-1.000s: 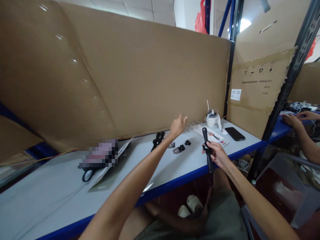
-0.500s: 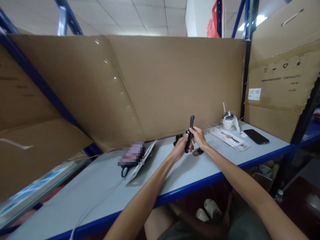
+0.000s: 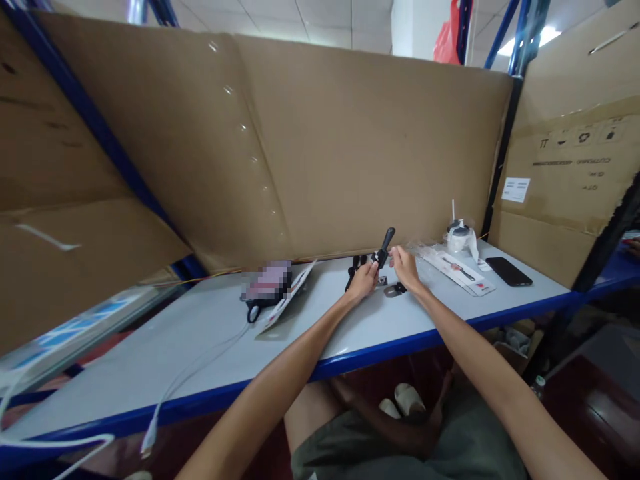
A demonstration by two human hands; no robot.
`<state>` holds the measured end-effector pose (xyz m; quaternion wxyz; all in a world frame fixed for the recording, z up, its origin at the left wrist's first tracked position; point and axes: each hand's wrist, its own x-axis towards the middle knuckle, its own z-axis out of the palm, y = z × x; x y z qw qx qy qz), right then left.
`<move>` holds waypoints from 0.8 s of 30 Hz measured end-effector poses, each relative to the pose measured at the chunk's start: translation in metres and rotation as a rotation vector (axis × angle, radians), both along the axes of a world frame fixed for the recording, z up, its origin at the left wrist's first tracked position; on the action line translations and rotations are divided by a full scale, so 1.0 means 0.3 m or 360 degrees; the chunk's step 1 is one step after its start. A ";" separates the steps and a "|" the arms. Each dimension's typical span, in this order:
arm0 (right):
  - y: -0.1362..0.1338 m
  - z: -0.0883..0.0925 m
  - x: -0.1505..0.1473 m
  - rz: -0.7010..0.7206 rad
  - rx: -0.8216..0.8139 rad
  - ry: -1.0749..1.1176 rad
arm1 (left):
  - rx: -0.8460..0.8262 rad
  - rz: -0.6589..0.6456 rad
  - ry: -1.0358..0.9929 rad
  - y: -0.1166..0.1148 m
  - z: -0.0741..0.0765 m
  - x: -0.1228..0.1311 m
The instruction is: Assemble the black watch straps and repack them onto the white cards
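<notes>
A person seated at a grey, blue-edged counter [image 3: 125, 373] holds a black handle [image 3: 387, 241] in both bare hands, raised just above the surface and well to the left of a dark phone [image 3: 509, 271] that lies flat near the counter's end. The left hand [image 3: 363, 281] has its grip closed around the handle's lower end. The right hand [image 3: 406, 268] keeps a narrow grip, thumb and fingertips pinched against the handle's middle. The handle tilts, its rounded top leaning toward the phone.

A small metal bracket [image 3: 395, 291] lies on the counter under the right wrist, on the side of the hands nearer the phone. A black clip [image 3: 355, 265] rests just beyond the left hand, farther from the phone. Between the hands and the phone lies a long packaged strip [image 3: 459, 273]. Behind that, just left of the phone, stands a small white container [image 3: 460, 235] with a thin stick rising from it.

Much farther left of the phone, a pixelated dark item [image 3: 268, 285] sits on a sheet of paper, with black scissor loops [image 3: 253, 312] showing beside it. A white cable [image 3: 195, 373] trails from there to the counter's front edge. A tall cardboard sheet [image 3: 350, 153] walls off the back of the counter from end to end.
</notes>
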<state>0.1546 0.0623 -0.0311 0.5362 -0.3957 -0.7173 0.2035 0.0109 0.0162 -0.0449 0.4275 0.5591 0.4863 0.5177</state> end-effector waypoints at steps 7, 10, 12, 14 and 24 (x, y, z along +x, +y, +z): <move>-0.010 0.005 -0.005 0.0307 -0.0290 0.0151 | -0.0058 -0.0121 0.0122 -0.030 -0.007 0.021; -0.009 0.002 -0.002 0.0284 -0.0287 0.0134 | -0.0041 -0.0121 0.0124 -0.037 -0.006 0.026; -0.005 0.000 -0.004 0.0270 -0.0275 0.0097 | -0.0041 -0.0114 0.0123 -0.036 -0.008 0.028; -0.002 -0.002 -0.007 0.0245 -0.0257 0.0071 | -0.0053 -0.0106 0.0123 -0.032 -0.011 0.028; 0.001 -0.010 -0.015 0.0145 -0.0189 -0.0065 | -0.0021 -0.0122 0.0099 -0.028 -0.025 0.026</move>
